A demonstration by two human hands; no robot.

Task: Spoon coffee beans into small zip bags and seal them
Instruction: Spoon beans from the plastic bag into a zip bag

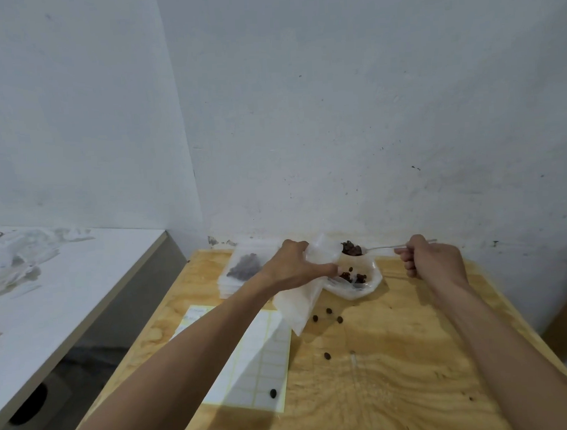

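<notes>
Head view | my left hand (289,263) grips limp, slippery zip bag (299,303) at mouth | right hand (432,257) pinches spoon (379,248) heaped with beans (352,248) | I'd keep holding the rim.

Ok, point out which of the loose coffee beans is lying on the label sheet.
The bean nearest the camera, on the white label sheet near its bottom edge. The other loose beans lie on bare wood.

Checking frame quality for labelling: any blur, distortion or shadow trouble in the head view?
Head view: wide-angle bend curves the wall corner and wooden table edges; soft, even light, faint arm shadows on the wood; slight blur on the right hand and spoon; translucent zip bag in the left hand is low-contrast.
</notes>
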